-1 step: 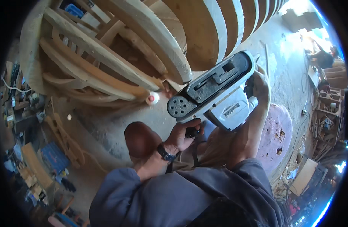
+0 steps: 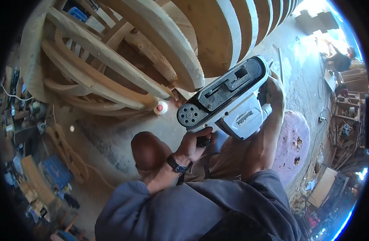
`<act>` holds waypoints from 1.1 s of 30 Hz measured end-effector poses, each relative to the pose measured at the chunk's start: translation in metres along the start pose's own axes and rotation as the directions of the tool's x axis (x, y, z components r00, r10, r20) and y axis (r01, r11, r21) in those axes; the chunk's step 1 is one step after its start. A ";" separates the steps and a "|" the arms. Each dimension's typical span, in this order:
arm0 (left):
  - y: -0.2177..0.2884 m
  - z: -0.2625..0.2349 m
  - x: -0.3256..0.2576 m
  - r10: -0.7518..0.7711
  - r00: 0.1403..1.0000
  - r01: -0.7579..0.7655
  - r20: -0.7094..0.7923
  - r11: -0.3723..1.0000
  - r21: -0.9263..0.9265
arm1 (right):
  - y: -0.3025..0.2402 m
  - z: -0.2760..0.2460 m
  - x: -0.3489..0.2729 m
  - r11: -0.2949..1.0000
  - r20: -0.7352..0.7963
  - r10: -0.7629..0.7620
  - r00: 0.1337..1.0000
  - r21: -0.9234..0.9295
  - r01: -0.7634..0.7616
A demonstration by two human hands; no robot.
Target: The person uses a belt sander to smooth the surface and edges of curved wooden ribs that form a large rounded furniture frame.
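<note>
A grey belt sander [image 2: 241, 120] with a black side plate is held up in front of my knees, tilted with its far end to the upper right. My left hand [image 2: 189, 148], a dark watch on its wrist, wraps round the black knob at the sander's near left end. At the other end my right hand [image 2: 276, 91] is closed on the rear handle, its fingertips partly hidden behind the machine. Just past the sander stands a large frame of curved wooden ribs [image 2: 168, 38]. The tip of one rib is very close to the sander's upper edge; whether they touch I cannot tell.
A white bottle [image 2: 162, 109] with a red cap stands under the ribs. Beside my right arm is a worn pink round seat [image 2: 291, 138]. On the left floor lie a blue case [image 2: 56, 172] and curved wood pieces [image 2: 70, 154]. Wood scraps [image 2: 347, 140] pile up at right.
</note>
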State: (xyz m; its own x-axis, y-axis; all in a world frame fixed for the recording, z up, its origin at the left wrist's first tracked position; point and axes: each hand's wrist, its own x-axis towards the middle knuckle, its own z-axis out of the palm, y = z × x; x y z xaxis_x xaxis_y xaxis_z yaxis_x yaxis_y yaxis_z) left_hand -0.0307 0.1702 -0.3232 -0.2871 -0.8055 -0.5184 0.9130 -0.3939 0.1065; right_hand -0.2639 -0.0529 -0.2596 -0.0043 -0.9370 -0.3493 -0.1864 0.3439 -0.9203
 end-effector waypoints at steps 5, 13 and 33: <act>-0.002 -0.023 0.023 0.089 0.993 -0.082 -0.073 0.992 0.100 | 0.025 0.013 0.018 0.962 0.006 -0.170 0.985 -0.215 0.167; 0.000 -0.015 0.009 0.060 0.981 -0.031 -0.187 0.988 0.154 | 0.050 0.008 0.025 0.917 -0.051 -0.219 0.974 -0.351 0.188; -0.005 -0.022 0.004 0.060 0.982 -0.029 -0.177 0.984 0.174 | 0.062 0.006 0.031 0.964 -0.098 -0.086 0.992 -0.261 0.058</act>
State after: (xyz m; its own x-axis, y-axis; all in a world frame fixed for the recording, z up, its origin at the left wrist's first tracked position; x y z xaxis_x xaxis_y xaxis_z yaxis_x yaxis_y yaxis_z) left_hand -0.0298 0.1782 -0.3447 -0.1756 -0.7370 -0.6527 0.8568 -0.4410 0.2674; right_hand -0.2703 -0.0604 -0.3289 -0.0843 -0.9645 -0.2501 -0.4363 0.2614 -0.8610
